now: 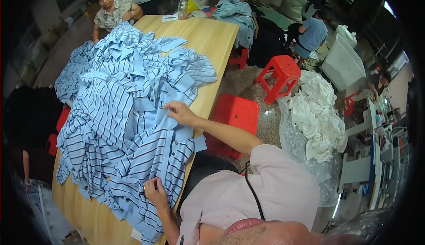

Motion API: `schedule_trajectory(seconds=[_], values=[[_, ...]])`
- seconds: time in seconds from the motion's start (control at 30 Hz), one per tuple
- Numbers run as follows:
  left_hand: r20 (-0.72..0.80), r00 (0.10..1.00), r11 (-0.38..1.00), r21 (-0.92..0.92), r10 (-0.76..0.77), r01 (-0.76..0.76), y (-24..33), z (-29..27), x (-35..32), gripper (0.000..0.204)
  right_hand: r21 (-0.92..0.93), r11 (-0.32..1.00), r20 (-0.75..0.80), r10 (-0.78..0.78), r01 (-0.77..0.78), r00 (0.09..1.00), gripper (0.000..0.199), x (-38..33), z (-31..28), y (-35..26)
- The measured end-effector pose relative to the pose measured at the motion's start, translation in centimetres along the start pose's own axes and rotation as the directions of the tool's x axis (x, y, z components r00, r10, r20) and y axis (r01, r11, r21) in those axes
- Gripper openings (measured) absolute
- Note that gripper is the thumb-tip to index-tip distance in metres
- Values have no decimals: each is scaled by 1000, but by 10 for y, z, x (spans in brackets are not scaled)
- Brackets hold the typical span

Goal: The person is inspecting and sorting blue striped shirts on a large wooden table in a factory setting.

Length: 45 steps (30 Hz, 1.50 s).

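A large heap of light blue shirts with dark stripes [106,103] covers much of the wooden table [212,36]. Plain blue bands and a row of dark buttons show on the shirt nearest me. Low on that shirt, my left hand [156,194] has its fingers curled together on the cloth, a ring on one finger. My right hand [180,113] reaches over the heap's right side, fingers bent and thumb apart, by a plain blue band. Its fingertips are at the cloth; no fold shows clearly between them.
Red stools [234,116] stand right of the table, near a pile of white garments [316,112] on clear plastic. More blue-grey clothes [234,14] lie beyond the far corner. One person [117,12] is at the far left end; another [312,34] sits at back right.
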<state>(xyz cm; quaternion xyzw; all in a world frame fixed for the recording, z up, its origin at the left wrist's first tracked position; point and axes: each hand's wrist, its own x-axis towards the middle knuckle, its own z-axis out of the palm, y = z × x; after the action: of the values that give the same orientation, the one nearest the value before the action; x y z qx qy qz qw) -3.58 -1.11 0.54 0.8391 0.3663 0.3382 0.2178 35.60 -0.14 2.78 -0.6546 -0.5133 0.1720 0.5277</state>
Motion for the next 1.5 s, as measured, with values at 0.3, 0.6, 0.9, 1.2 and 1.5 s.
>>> schedule_trajectory(seconds=[0.3, 0.6, 0.9, 1.2, 1.5], values=[[-48, 970, 941, 259, 237, -217, 0, -6, -10, 26, -428, 800, -169, -528, 421, 832, 29, -43, 16, -41], [-3, 1000, 989, 145, 16, -15, -1, -6, 0, 15, 36, 553, 398, -772, 832, 495, 12, -120, 135, -73], [-54, 990, 990, -63, -133, 129, -4, 0, -3, 6, -9, 684, 381, -672, 729, 635, 14, -127, 156, -64], [-85, 947, 950, -57, -311, 307, 5, 4, -1, 6, 36, 814, 351, -553, 579, 756, 11, -138, 155, -58], [-63, 993, 994, 30, -101, 103, -7, 7, -14, 9, -16, 753, 564, -536, 658, 627, 20, -133, 156, -62]])
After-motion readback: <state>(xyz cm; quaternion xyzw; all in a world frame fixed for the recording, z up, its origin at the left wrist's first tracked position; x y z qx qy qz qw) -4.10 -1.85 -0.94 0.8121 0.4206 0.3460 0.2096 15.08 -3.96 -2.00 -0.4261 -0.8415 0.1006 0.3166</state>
